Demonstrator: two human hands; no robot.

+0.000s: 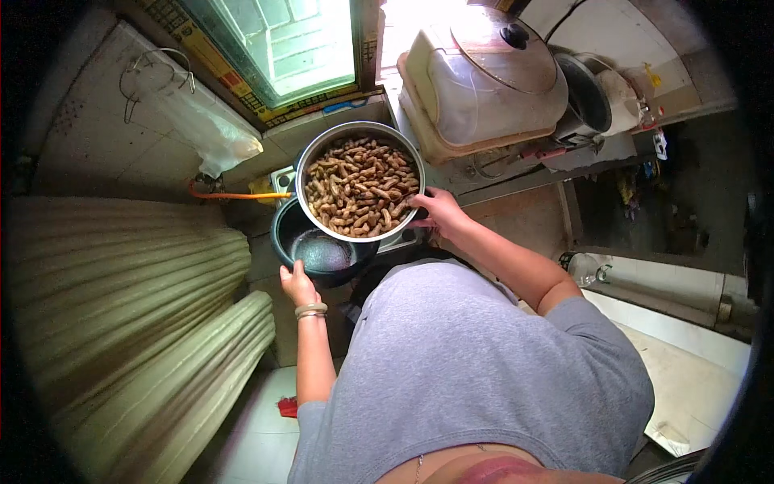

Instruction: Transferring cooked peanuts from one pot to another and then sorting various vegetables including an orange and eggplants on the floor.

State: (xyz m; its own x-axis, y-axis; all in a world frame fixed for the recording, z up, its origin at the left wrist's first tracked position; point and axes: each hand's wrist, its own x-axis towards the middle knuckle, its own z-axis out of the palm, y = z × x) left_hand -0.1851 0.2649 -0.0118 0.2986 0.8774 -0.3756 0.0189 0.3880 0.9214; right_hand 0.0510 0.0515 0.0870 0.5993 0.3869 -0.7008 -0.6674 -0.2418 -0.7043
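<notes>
Unshelled peanuts [361,184] fill a round silver metal pan [421,165] in front of me. My right hand [435,211] is closed on the pan's right rim, thumb toward the inside. Partly under the pan, to its lower left, sits a dark green basin [278,234] with a wet, shiny bottom showing. My left hand [298,284], with bangles at the wrist, grips the basin's near rim; its fingers are partly hidden by the rim. The pan covers the far right part of the basin.
An orange hose [242,195] runs behind the basin toward a stove [401,240] mostly hidden underneath. A clear plastic box [492,89] with a glass lid [508,40] stands at the back right, beside a dark pot [587,93]. A pleated pale curtain [145,274] hangs left.
</notes>
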